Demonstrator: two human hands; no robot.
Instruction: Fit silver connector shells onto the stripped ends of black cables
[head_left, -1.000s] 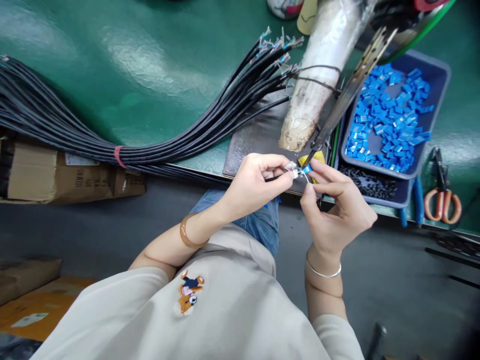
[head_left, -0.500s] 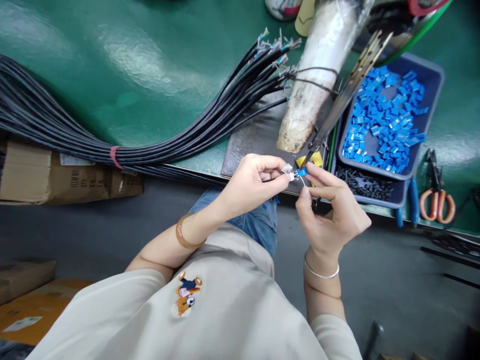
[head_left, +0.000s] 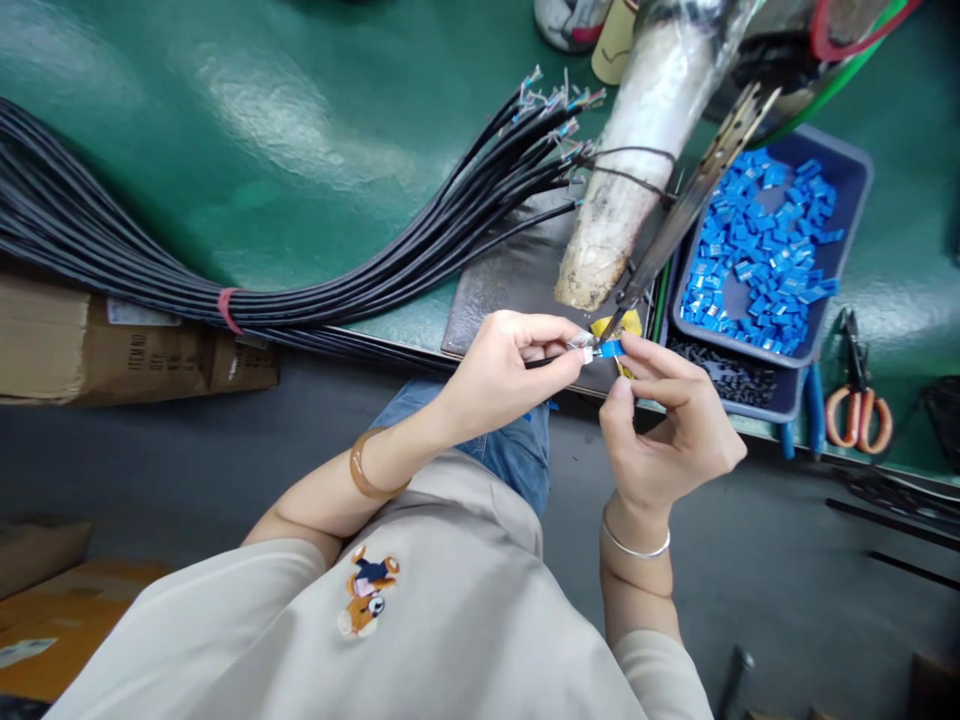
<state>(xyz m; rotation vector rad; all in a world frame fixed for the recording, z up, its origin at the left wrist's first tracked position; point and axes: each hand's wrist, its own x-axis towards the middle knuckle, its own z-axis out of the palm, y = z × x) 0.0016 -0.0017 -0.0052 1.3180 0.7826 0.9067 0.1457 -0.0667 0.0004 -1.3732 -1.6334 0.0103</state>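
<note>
My left hand (head_left: 517,362) is closed in a pinch on the end of a black cable (head_left: 546,360), its stripped end with light-coloured wires showing at the fingertips. Just to the right is a small blue connector (head_left: 612,349), in line with the cable end. My right hand (head_left: 667,415) has its fingers closed at the connector; the index fingertip touches its right end, and the thumb lies below. The tip of a soldering iron (head_left: 630,290), mounted at a slant, comes down at the connector. A yellow piece (head_left: 621,324) lies behind it. Fine wires between the hands are hard to make out.
A bundle of black cables (head_left: 322,300) with frayed ends crosses the green bench. A whitish duct (head_left: 622,200) slants down over a dark mat (head_left: 487,290). At right stand a tray (head_left: 851,230) of blue connectors, a lower bin (head_left: 757,400) and orange-handled cutters (head_left: 859,415).
The blue connector and my right hand have shifted slightly right. The thin pale wire that ran down to my right thumb is less visible. My left hand still pinches the cable end.
</note>
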